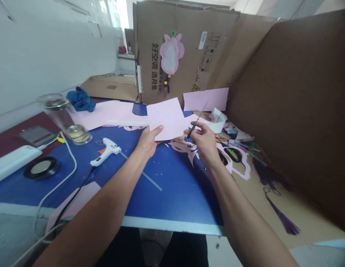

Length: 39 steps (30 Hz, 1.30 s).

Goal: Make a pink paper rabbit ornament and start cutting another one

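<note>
A pink paper sheet is raised over the blue table, its lower left edge pinched between the thumb and fingers of my left hand. My right hand is closed around dark-handled scissors, whose thin blades point up and to the right, beside the sheet's right edge. Below the hands lie pink paper cutouts and small white scraps on the blue surface. Another pink sheet leans against the cardboard behind.
A white glue gun, glass cup, black tape roll and cables are on the left. Blue cloth sits behind them. A purple tassel lies at right. Tall cardboard stands behind, with a pink ornament on it.
</note>
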Each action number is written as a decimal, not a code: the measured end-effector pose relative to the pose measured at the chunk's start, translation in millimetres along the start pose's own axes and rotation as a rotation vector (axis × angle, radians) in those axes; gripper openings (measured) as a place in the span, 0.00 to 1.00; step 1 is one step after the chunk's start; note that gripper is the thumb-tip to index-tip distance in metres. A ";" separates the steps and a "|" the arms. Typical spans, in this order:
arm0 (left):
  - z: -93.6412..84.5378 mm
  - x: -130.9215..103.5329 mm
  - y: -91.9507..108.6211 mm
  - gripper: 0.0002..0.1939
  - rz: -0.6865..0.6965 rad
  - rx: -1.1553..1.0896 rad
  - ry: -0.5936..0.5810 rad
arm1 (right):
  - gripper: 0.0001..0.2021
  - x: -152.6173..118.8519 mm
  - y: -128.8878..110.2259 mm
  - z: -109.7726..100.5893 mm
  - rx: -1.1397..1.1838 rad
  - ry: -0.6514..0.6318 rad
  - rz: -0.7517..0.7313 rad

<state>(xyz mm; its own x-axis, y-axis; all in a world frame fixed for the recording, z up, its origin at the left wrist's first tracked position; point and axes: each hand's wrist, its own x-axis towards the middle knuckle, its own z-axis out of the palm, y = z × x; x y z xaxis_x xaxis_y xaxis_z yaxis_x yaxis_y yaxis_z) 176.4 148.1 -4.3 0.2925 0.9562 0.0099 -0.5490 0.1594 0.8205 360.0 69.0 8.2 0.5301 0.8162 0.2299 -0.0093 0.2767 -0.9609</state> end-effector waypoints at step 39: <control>-1.0 1.7 -2.5 0.20 -0.005 0.012 0.006 | 0.25 1.2 0.8 -0.3 -0.013 0.009 -0.014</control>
<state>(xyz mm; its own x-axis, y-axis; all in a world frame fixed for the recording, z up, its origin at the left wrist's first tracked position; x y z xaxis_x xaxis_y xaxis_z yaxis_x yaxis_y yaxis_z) 177.5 149.5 -6.9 0.2906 0.9569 0.0020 -0.5381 0.1616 0.8272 361.0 70.1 7.7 0.5379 0.8074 0.2422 0.0091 0.2818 -0.9594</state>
